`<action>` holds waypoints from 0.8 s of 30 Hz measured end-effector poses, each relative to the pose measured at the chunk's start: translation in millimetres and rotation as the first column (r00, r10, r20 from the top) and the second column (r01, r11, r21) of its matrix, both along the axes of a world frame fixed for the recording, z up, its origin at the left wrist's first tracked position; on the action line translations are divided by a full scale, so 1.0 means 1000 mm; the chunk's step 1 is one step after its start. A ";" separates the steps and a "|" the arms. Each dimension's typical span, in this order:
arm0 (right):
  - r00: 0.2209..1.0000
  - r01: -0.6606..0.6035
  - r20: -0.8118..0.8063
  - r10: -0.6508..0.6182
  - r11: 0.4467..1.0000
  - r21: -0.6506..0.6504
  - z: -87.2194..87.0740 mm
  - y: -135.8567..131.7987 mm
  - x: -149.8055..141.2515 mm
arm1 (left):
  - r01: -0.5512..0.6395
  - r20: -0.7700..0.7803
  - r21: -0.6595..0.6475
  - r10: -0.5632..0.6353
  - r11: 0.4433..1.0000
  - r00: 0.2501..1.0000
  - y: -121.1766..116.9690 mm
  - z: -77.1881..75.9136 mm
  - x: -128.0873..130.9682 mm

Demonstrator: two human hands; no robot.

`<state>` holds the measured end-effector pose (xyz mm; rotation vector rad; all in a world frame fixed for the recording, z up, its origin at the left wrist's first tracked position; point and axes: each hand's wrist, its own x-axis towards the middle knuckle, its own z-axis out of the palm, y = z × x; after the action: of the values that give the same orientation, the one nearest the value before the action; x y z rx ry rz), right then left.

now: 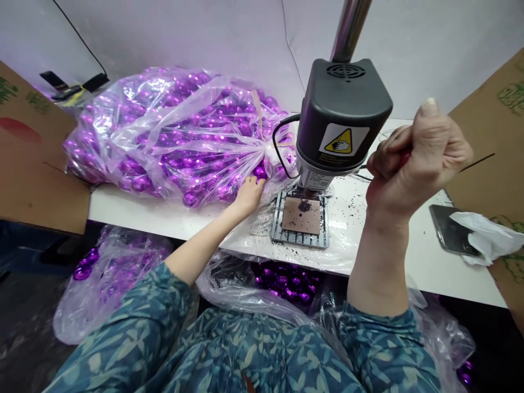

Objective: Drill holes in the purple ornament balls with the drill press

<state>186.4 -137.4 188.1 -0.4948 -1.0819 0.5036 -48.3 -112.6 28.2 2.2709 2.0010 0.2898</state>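
My left hand (248, 195) reaches into the open mouth of a big clear plastic bag (172, 131) full of shiny purple balls, its fingers curled among the balls; what they hold is hidden. My right hand (413, 161) is raised in a fist around the thin lever handle (477, 162) of a small bench drill press (341, 117). The press head stands over a grey slotted base plate (302, 220) carrying a brown pad strewn with dark shavings.
Cardboard boxes stand at the left (36, 158) and right (495, 125) of the white table (164, 215). A phone (450, 232) and crumpled white tissue (487, 237) lie at right. More bags of purple balls (286, 281) sit below the table edge by my lap.
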 end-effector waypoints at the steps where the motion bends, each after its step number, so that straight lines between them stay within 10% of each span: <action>1: 1.000 0.002 0.001 -0.002 1.000 0.001 0.000 0.000 0.000 | -0.039 -0.067 -0.041 0.036 0.998 0.997 0.013 0.003 -0.001; 5: 1.000 0.018 0.006 -0.018 1.000 0.007 -0.002 -0.001 0.000 | -0.060 -0.027 -0.053 0.059 0.997 0.998 0.029 0.010 -0.005; 8: 1.000 0.018 0.017 -0.019 0.999 0.028 -0.003 -0.003 0.000 | -0.068 0.397 0.074 0.033 0.995 0.917 0.012 0.012 -0.005; 10: 1.000 0.018 0.014 -0.018 0.999 0.036 -0.003 -0.003 -0.001 | -0.029 0.780 0.022 0.001 0.999 0.625 -0.003 0.011 0.002; 12: 1.000 0.019 0.006 -0.019 0.999 0.039 -0.003 -0.004 -0.002 | 0.100 0.978 -0.126 0.106 0.987 0.182 -0.018 0.007 0.013; 14: 1.000 0.019 -0.001 -0.019 0.999 0.045 -0.003 -0.004 -0.002 | 0.216 0.951 -0.237 0.272 0.947 -0.148 -0.028 0.000 0.027; 16: 1.000 0.014 0.000 -0.014 0.999 0.052 -0.004 -0.005 -0.002 | 0.242 0.881 -0.297 0.362 0.924 -0.304 -0.034 -0.007 0.039; 24: 0.996 0.074 0.040 -0.076 0.996 0.050 -0.008 -0.008 -0.002 | 0.350 0.872 -0.311 0.412 0.883 -0.263 -0.044 -0.019 0.047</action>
<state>183.9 -145.0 179.8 -0.5036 -1.1091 0.4015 -1.5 -156.8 9.0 0.6833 0.8151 1.0786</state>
